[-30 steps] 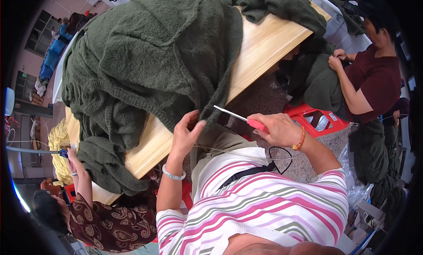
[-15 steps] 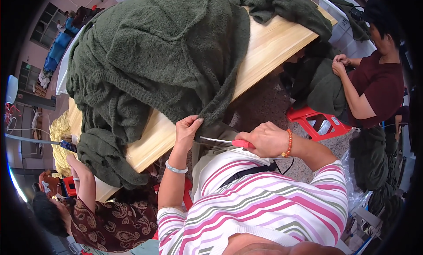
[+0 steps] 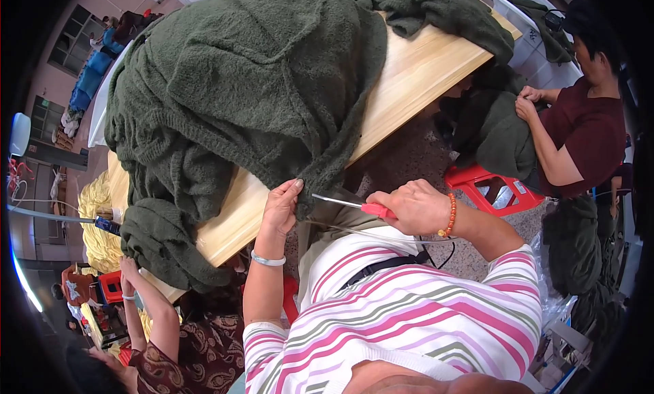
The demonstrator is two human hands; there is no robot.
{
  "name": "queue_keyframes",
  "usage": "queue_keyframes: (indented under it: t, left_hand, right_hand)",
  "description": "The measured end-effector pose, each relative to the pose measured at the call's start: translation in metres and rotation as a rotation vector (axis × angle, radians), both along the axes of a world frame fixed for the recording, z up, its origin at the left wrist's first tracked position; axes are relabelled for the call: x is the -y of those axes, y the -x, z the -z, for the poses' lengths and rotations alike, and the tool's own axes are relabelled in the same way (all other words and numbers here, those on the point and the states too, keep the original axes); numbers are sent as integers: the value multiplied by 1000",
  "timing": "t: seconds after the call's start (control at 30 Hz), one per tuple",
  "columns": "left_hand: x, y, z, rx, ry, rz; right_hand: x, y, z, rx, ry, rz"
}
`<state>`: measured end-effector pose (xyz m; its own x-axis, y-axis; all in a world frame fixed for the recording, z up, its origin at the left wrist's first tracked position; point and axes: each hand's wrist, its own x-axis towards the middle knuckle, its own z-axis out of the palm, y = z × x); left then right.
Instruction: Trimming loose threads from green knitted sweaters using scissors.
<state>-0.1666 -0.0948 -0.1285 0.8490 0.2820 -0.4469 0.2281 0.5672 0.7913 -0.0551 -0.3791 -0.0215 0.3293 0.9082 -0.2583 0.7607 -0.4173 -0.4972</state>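
A large dark green knitted garment (image 3: pixel 238 74) lies heaped over the wooden table (image 3: pixel 422 74), one narrow end hanging past the near edge. My left hand (image 3: pixel 281 202) pinches that end between thumb and fingertips. In my right hand (image 3: pixel 421 209) is a red-handled tool (image 3: pixel 376 209) with a thin metal shaft. Its tip points left at the knit, close to my left fingertips; whether it touches the knit I cannot tell. A thin pale cord or tube (image 3: pixel 381 234) runs below my right hand.
At right, a person in a dark red top (image 3: pixel 586 135) handles dark green knit above a red stool (image 3: pixel 490 190). Another person (image 3: pixel 184 353) sits at lower left, near a yellow bundle (image 3: pixel 99 224). A white bin (image 3: pixel 531 46) stands at the far right.
My left hand has shifted slightly left with the pinched edge. The tool in my right hand has tilted a little. The person at lower left has moved lower, their hands off the yellow bundle.
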Motion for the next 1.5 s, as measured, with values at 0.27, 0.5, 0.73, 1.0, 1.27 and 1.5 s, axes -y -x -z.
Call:
queue_keyframes:
  t: [0.27, 0.5, 0.73, 1.0, 1.27, 1.5]
  left_hand:
    - [-2, 1, 11, 0, -4, 2]
    - [-3, 0, 14, 22, 7, 32]
    - [5, -1, 5, 13, 33, -21]
    - [0, -1, 21, 54, 54, 25]
    - [3, 1, 16, 62, 60, -4]
    - [1, 3, 22, 33, 42, 14]
  right_hand:
    - [-5, 1, 6, 23, 15, 12]
    - [-3, 0, 13, 16, -21, -1]
    - [-2, 0, 6, -71, 28, -54]
    - [2, -2, 23, 20, -135, 39]
    - [-2, -1, 10, 13, 17, 18]
    - [6, 7, 20, -35, -35, -45]
